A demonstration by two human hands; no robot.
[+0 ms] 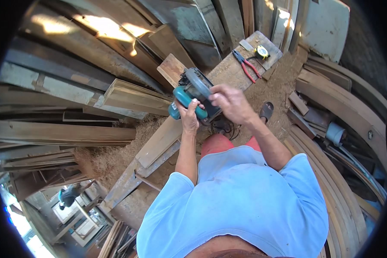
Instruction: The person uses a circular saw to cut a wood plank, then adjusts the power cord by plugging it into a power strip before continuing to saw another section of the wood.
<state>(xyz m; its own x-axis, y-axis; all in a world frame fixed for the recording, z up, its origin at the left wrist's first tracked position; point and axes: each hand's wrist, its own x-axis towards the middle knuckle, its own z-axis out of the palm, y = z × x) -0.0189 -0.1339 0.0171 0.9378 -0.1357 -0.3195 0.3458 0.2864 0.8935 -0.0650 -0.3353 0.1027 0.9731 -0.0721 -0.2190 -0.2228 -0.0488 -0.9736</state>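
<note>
A: Closest in, a light blue shirt [238, 198], on the body side of both hands.
B: And the left hand [190, 117]?
A: Wrapped around the green handle [183, 96] of a circular saw [195, 81], with the thumb on top.
B: The right hand [232, 103]?
A: Over the saw's dark right side, fingers bent and blurred; impossible to tell whether touching or pinching anything.
B: Where to find the saw, then?
A: Just beyond the left hand and left of the right one, above a long wooden table [228, 76]; hard to say whether resting or lifted.
B: Beyond the right hand?
A: Red-handled pliers [247, 69] on the table, with a yellow-and-white tape measure [262, 52] near them.
B: Left of the left hand?
A: Nearer the body, a flat board [159, 144] lying along the table; farther out, sawdust [114, 165] and stacked timber [60, 131].
B: Right of the right hand?
A: A dark sandal [267, 110], just beside.
</note>
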